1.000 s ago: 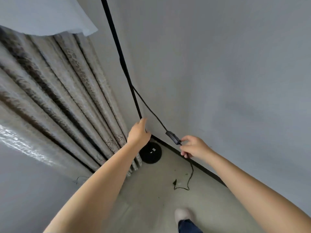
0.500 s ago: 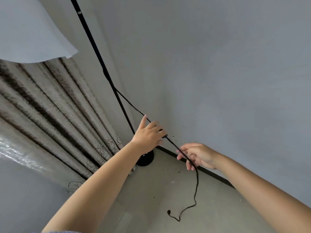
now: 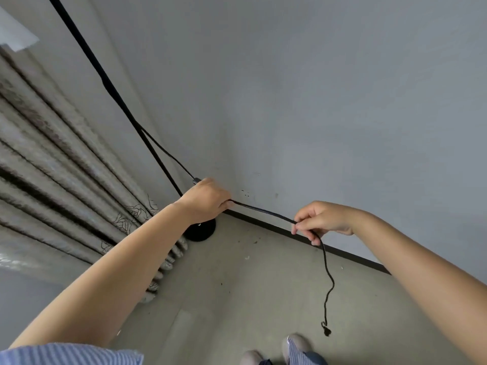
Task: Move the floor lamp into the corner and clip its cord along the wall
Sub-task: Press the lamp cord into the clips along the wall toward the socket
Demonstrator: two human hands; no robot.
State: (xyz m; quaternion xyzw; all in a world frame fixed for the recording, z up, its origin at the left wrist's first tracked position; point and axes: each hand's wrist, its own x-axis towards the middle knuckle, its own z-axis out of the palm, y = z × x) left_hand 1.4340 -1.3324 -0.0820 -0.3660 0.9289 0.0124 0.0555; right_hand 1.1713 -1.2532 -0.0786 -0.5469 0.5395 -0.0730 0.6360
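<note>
The floor lamp's black pole [image 3: 105, 80] slants down to its round black base [image 3: 201, 231], which stands in the corner between curtain and wall. Only a scrap of its white shade [image 3: 14, 35] shows at top left. A black cord [image 3: 263, 210] leaves the pole and runs into my left hand [image 3: 208, 200], which is closed around it near the wall. From there the cord stretches taut to my right hand [image 3: 320, 222], pinched between thumb and fingers. Its loose end [image 3: 326, 330] dangles down past my right hand.
A grey patterned curtain [image 3: 66, 167] hangs at the left, down to the floor. The grey wall [image 3: 316, 114] meets the concrete floor [image 3: 237, 285] at a dark baseboard [image 3: 342, 252]. My feet [image 3: 295, 349] show at the bottom edge.
My left hand has closed around the cord near the wall. My right hand slid farther right along it and pinched it, so the cord now runs taut between both hands. The view tilted.
</note>
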